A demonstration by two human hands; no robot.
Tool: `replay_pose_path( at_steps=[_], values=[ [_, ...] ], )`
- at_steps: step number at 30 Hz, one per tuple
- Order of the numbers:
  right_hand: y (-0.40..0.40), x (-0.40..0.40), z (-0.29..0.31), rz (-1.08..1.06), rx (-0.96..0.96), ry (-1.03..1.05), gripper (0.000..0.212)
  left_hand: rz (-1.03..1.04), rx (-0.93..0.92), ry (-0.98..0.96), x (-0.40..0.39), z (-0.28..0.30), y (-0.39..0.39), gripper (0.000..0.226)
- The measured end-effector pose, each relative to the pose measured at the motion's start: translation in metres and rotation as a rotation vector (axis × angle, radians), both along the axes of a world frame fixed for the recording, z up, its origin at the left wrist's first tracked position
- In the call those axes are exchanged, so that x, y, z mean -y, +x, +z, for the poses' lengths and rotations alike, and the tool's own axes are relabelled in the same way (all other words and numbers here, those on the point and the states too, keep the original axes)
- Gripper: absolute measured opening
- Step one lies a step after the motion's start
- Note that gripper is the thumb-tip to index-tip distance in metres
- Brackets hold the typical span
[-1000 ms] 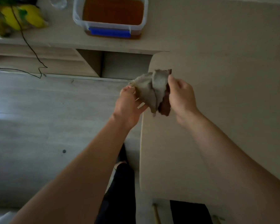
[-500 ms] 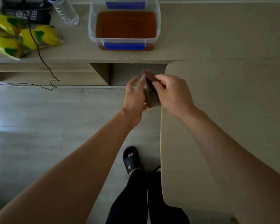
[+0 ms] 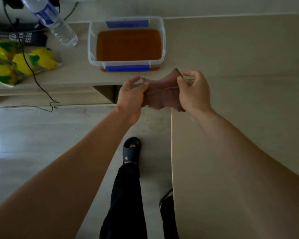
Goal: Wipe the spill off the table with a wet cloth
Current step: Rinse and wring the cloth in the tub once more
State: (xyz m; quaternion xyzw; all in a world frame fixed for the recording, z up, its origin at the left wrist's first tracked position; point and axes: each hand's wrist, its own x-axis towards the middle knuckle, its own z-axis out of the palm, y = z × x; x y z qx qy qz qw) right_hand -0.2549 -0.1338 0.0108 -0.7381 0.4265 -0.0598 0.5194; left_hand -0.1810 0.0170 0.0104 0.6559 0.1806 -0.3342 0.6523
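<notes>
A brownish stained cloth [image 3: 162,93] is stretched in the air between both hands, just off the near left corner of the pale table [image 3: 240,135]. My left hand [image 3: 130,95] pinches its left edge with thumb and fingers. My right hand [image 3: 193,91] pinches its right edge, fingers curled. The cloth hangs a little below the hands. No spill shows on the visible part of the table.
A clear plastic tub [image 3: 126,46] with blue clips, filled with brown liquid, stands on the low shelf [image 3: 76,73] straight ahead. A water bottle [image 3: 53,23], yellow packets [image 3: 21,64], a dark device and a black cable [image 3: 29,66] lie to its left. My legs and black slippers [image 3: 130,150] stand on the floor.
The cloth was bunched between my close-together hands; now the hands have moved apart and pulled it open. The view has shifted forward toward the shelf and tub.
</notes>
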Motion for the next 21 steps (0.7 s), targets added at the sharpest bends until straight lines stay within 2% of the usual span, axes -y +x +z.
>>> replay_pose_path(
  at_steps=[2, 6, 10, 14, 18, 21],
  values=[
    [0.021, -0.001, 0.002, -0.008, 0.067, 0.148, 0.024, -0.003, 0.051, 0.029, -0.001, 0.0, 0.029, 0.044],
    [0.078, -0.015, 0.017, 0.002, 0.217, 0.333, 0.024, 0.006, 0.232, 0.085, -0.01, 0.014, 0.091, 0.026],
    [0.142, -0.02, 0.019, -0.01, 0.294, 0.352, 0.034, 0.022, 0.29, 0.153, -0.006, 0.022, 0.153, 0.022],
    [0.199, -0.02, -0.011, 0.01, 0.159, 0.326, 0.037, -0.089, 0.199, 0.218, -0.004, 0.006, 0.197, 0.016],
    [0.22, -0.013, -0.048, 0.081, -0.1, 0.315, 0.033, -0.446, 0.149, 0.346, -0.009, -0.026, 0.219, 0.025],
    [0.226, -0.009, -0.068, 0.256, -0.221, 0.133, 0.022, -0.59, 0.129, 0.422, -0.008, -0.039, 0.232, 0.022]
  ],
)
